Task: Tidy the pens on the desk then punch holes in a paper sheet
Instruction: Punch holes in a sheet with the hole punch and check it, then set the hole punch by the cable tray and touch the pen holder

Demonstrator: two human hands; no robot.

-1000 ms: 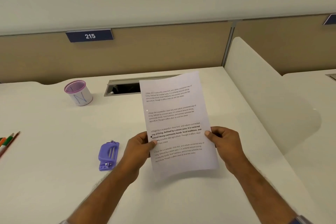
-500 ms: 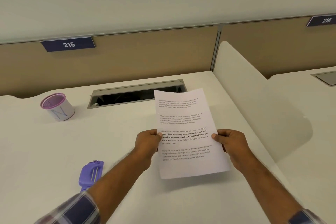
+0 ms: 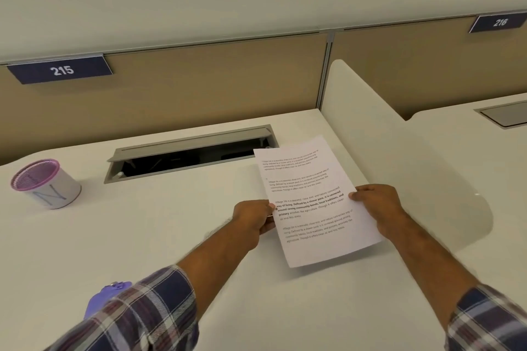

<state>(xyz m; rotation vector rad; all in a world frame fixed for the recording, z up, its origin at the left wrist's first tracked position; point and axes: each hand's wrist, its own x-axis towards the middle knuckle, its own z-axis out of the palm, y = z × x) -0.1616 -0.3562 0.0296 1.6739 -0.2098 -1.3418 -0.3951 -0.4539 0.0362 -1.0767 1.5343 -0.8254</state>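
One printed paper sheet (image 3: 316,202) is held above the white tabletop (image 3: 171,236) right of centre, its edges pinched by two hands: the left hand (image 3: 252,215) has its fingers clamped on the left edge and the right hand (image 3: 376,204) on the right edge. One pink-rimmed pen cup (image 3: 45,184) stands at the left, one open cable tray (image 3: 191,152) lies behind, and two number plates read 215 (image 3: 61,70) and 216 (image 3: 499,22). One purple hole punch (image 3: 104,298), lower left, is mostly hidden by the plaid sleeve (image 3: 142,319); the sheet's small text is hard to read.
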